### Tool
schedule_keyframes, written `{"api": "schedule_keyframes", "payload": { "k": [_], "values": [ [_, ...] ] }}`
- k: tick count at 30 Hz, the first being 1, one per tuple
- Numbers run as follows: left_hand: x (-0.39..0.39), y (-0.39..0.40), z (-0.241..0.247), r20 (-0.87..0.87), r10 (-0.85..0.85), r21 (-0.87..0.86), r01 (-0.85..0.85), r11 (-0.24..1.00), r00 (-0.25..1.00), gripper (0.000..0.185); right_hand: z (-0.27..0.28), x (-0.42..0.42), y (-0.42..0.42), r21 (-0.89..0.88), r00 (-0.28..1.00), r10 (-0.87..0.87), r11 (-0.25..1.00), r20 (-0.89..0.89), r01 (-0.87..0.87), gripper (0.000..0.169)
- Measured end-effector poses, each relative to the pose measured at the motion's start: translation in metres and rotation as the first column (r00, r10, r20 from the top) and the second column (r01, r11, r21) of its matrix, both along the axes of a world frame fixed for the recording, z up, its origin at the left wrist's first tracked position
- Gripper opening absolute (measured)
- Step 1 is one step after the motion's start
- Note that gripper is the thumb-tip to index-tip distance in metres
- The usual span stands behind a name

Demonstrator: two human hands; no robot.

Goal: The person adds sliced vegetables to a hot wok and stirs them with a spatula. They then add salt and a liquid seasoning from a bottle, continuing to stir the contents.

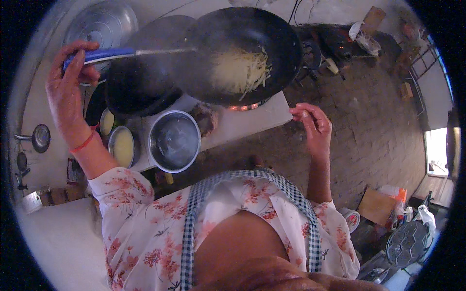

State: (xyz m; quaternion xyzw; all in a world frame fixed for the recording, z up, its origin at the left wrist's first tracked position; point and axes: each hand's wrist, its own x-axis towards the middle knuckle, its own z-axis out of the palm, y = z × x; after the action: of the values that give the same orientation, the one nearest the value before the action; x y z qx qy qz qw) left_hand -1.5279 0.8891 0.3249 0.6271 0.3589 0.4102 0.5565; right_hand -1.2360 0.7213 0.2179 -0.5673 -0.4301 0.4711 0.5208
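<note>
My left hand is closed round the blue handle of a metal utensil. The utensil's shaft reaches right over a black wok; its far end fades in steam and cannot be made out. Pale shredded strips, perhaps potato, lie in the wok. My right hand is raised beside the corner of the white counter, its fingertips close together near the edge. I see nothing held in it. Glowing red spots show under the wok's near rim.
A second dark pan stands left of the wok, with a large metal lid behind. Nearer are a metal bowl holding liquid and a smaller bowl of yellowish contents. At the right are a cardboard piece and a black stove.
</note>
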Motion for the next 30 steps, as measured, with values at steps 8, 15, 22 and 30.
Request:
{"api": "schedule_keyframes", "payload": {
  "k": [8,15,22,30],
  "values": [
    [-0.046,-0.037,0.047,-0.201,0.148,-0.030,-0.157,0.987,0.968,0.014,-0.002,-0.007,0.002,0.016,0.997,0.055,0.998,-0.058,-0.054,0.017],
    [-0.073,-0.053,0.095,-0.321,0.219,0.108,-0.194,0.975,0.921,0.022,0.001,-0.005,0.000,-0.038,0.999,0.037,0.999,0.013,-0.037,0.017],
    [-0.016,-0.016,0.018,0.047,0.272,-0.015,-0.271,0.962,0.961,0.015,-0.006,-0.004,0.001,-0.033,0.997,0.059,0.998,0.043,-0.058,0.016],
    [-0.007,-0.022,0.030,0.019,0.141,-0.065,-0.139,0.988,0.990,0.014,-0.015,-0.003,0.001,-0.028,0.993,0.102,0.995,0.055,-0.101,0.017]
  ]
}}
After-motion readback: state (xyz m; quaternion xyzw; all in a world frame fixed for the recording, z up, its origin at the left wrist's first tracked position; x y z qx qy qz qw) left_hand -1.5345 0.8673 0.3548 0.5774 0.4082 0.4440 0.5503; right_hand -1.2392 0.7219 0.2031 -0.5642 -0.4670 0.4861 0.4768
